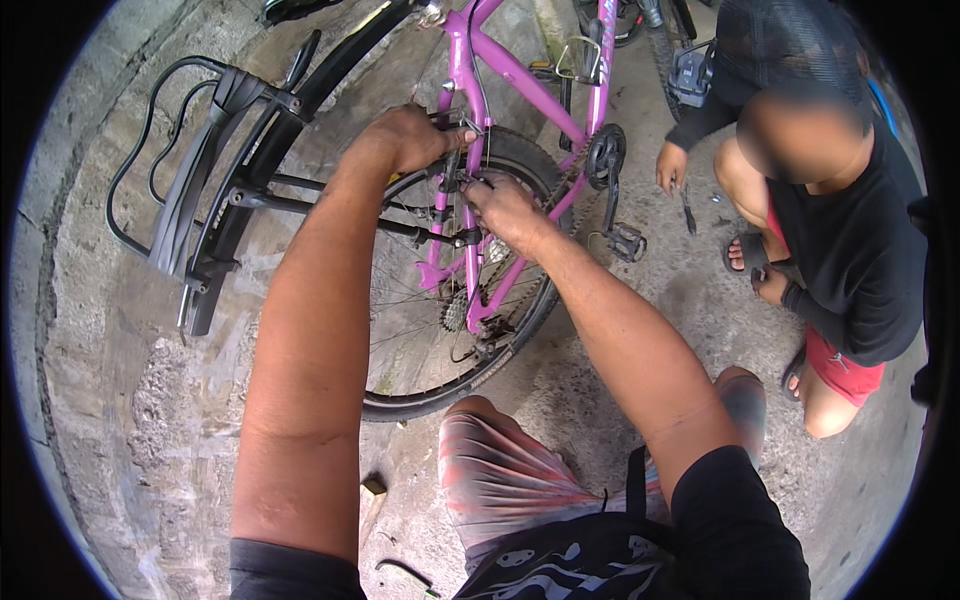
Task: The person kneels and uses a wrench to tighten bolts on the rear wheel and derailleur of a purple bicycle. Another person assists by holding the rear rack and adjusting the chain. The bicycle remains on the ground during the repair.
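Observation:
A pink bicycle frame [508, 65] stands with its rear wheel [478, 376] close to my knees. My left hand [408, 142] reaches the top of the seat stays, its thumb along the rear brake area and its fingers closed; what they pinch is too small to make out. Just below and to the right, my right hand [507, 212] has curled fingers against the rear brake [455, 172] beside the stay. Black rack struts [400, 228] run to the stays under my left wrist. The fingertips of both hands are partly hidden by the frame and brake parts.
A black rear rack [215, 262] wrapped with grey strap juts out left. The crank and pedal [625, 240] stick out right. A person [835, 235] crouches there, a hand [672, 168] near a thin tool [690, 212]. A small block [374, 485] lies on the concrete.

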`<state>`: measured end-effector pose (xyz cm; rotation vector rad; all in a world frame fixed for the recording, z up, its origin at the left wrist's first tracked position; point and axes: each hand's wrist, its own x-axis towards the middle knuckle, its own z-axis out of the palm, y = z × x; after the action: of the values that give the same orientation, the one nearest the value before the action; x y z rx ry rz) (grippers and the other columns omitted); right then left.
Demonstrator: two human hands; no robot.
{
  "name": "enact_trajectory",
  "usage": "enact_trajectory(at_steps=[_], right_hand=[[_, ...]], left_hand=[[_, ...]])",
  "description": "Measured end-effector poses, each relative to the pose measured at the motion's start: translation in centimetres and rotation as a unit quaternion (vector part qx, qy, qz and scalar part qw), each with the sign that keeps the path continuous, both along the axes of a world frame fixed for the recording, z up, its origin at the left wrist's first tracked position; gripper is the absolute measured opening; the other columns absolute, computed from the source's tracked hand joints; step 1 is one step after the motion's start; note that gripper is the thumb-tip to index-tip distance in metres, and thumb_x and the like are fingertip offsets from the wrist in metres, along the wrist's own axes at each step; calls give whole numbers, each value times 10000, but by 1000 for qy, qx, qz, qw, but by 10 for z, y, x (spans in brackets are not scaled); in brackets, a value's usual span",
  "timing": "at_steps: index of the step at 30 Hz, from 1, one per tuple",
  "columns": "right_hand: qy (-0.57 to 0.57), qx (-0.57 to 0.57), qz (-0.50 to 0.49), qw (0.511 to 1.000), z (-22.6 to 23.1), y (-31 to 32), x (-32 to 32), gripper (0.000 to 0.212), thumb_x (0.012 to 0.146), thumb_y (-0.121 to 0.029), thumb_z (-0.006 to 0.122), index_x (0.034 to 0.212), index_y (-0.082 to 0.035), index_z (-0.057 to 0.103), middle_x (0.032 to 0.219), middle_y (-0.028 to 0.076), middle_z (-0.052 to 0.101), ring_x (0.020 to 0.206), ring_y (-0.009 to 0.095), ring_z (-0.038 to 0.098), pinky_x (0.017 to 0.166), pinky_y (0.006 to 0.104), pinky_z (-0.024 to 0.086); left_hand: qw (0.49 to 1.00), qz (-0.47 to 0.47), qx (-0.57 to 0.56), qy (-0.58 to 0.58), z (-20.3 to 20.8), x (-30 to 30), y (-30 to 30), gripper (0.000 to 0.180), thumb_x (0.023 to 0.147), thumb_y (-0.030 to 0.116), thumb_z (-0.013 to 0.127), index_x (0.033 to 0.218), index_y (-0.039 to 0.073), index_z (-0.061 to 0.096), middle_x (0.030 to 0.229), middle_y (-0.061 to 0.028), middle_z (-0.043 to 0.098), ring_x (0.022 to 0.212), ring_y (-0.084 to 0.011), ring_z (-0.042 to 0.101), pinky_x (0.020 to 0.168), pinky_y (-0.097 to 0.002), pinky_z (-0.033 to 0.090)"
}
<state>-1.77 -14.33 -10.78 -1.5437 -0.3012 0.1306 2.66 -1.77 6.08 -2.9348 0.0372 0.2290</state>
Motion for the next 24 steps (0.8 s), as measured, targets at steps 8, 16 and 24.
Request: enact_trajectory(at_steps=[8,16,24], right_hand=[[140,238,71,958,-14,14,4,192,1064,-238,569,1089,-66,650,811,-17,519,756,120,480,718,334,442],[156,168,48,972,-10,18,13,253,1057,-256,562,1045,-27,670,866,48,611,764,187,568,720,380,493],[-36,-138,-68,987,14,10,0,336,1021,-271,619,1034,43,739,968,258,765,948,396,755,849,484,569]], left_hand=[[1000,-11,0,2,-2,3,2,937,923,829,638,1337,-6,741,1412,-284,689,1369,-429,633,1156,-479,506],[1000,-3,-13,-2,-6,8,3,962,912,822,662,1361,-27,719,1443,-276,674,1399,-412,616,1171,-468,494],[998,-49,-6,-39,-14,12,15,995,911,886,580,1194,-47,777,1241,-319,743,1247,-462,688,1082,-508,523]])
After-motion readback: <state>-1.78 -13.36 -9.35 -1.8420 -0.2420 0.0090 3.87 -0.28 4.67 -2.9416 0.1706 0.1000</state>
